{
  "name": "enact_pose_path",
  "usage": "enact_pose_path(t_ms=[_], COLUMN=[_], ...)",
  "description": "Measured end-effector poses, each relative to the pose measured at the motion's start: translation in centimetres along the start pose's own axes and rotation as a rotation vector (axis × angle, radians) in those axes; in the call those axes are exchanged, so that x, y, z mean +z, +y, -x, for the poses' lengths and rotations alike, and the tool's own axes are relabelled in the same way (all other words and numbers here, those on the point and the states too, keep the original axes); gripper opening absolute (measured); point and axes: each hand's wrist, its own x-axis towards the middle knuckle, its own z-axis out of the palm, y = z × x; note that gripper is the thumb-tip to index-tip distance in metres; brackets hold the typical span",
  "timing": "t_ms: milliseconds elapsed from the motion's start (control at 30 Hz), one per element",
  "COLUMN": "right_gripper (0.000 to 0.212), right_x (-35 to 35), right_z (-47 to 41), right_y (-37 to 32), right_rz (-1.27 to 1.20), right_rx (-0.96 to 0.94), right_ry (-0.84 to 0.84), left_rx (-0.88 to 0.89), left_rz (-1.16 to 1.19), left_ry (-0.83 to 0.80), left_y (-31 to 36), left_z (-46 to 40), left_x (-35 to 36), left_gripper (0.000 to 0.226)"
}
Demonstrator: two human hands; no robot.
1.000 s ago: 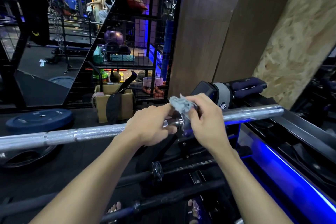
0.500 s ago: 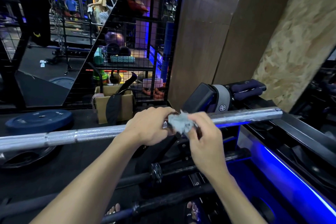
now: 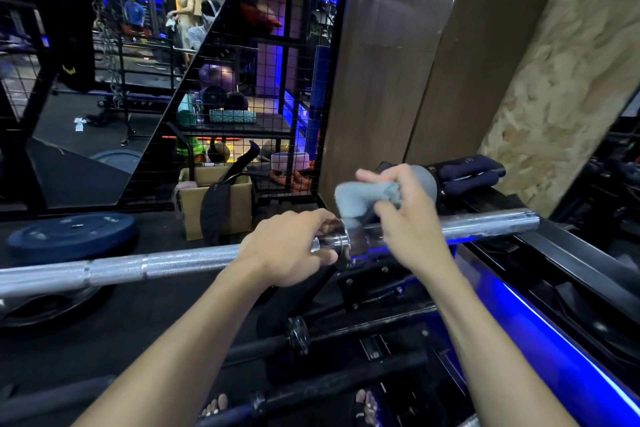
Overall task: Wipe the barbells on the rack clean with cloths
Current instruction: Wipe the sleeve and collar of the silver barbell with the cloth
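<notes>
Silver barbell (image 3: 166, 263) lying across the view, left end low, right sleeve end raised toward the dark rack (image 3: 588, 263). Left hand (image 3: 287, 250) wrapped around the shaft just beside the shiny collar (image 3: 341, 239), fingers curled over the top and thumb under. Right hand (image 3: 412, 215) just past the collar on the sleeve side, pinching a bunched grey cloth (image 3: 363, 198) between thumb and fingers; lower edge of the cloth hanging down to the collar, contact with the metal hard to judge through motion blur. 2 darker barbells (image 3: 346, 326) resting lower on the rack, beneath the forearms, the nearer one crossing above bare toes in sandals (image 3: 363, 406). Blue bumper plate (image 3: 72, 232) flat on the black floor at left, with a cardboard box (image 3: 214, 204) holding a dark bag behind it. Wire mesh cage (image 3: 277, 80) with balls and small gear farther back. Blue light strip (image 3: 571, 357) along the lower right.
</notes>
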Motion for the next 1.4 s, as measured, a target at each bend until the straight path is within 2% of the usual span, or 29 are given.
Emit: enact_pose_path(t_ms=[67,167,267,400,500,567,633,733,800,900,1000,1067,1133,1233,1300,1400], right_gripper=[0.026,0.039,0.04,0.043,0.037,0.031,0.023,0.017,0.012,0.005,0.014,0.017,0.019,0.02,0.021,0.022], right_x=[0.9,1.6,2.0,2.2,2.1,1.7,0.8,-1.5,-3.1,-3.9,-2.1,-0.3,0.8,1.0,1.2,1.3], right_z=[1.5,5.4,6.5,3.2,6.2,8.8,9.2,6.1,3.8,0.7,-1.6,-1.7,0.0,4.4,6.4,4.0], right_y=[0.3,1.1,1.2,0.9,0.7,0.5,0.0,-0.7,-1.0,-0.8,0.0,0.6,1.1,1.4,1.6,1.7], right_rz=[0.051,0.087,0.108,0.164,0.114,0.069,0.005,-0.043,-0.05,0.137,0.4,0.491,0.45,0.293,0.258,0.268], right_rx=[-0.05,-0.189,-0.262,-0.176,-0.152,-0.155,-0.082,-0.004,0.025,-0.025,-0.162,-0.218,-0.233,-0.233,-0.259,-0.25], right_ry=[-0.09,0.025,0.078,0.069,0.125,0.071,0.026,0.168,0.194,0.136,0.006,-0.117,-0.141,-0.031,-0.015,-0.002], left_rx=[0.005,0.012,0.026,0.037,0.041,0.036,0.031,0.023,0.028,0.025,0.026,0.023,0.017,0.014,0.011,0.008], left_rz=[-0.005,0.026,0.022,0.016,0.04,0.049,0.037,0.041,0.047,0.042,0.018,-0.016,-0.031,0.009,0.006,0.003], left_ry=[-0.004,-0.01,-0.014,-0.026,-0.022,-0.018,-0.017,-0.016,-0.017,-0.016,-0.015,-0.025,-0.042,-0.076,-0.09,-0.091], left_y=[0.0,-0.1,-0.1,0.1,0.0,-0.2,-0.3,-0.3,-0.2,-0.4,-0.3,-0.1,0.0,-0.1,0.0,-0.1], left_z=[0.0,0.0,0.1,0.1,0.1,0.0,0.0,0.1,0.1,0.0,0.0,0.1,-0.1,-0.3,-0.2,-0.4], left_x=[0.0,-0.2,-0.4,-0.4,-0.4,-0.2,-0.1,0.0,-0.1,-0.1,-0.3,-0.3,-0.2,-0.2,-0.3,-0.1], left_gripper=[0.056,0.054,0.052,0.048,0.049,0.051,0.052,0.051,0.051,0.053,0.055,0.053,0.049,0.054,0.06,0.058])
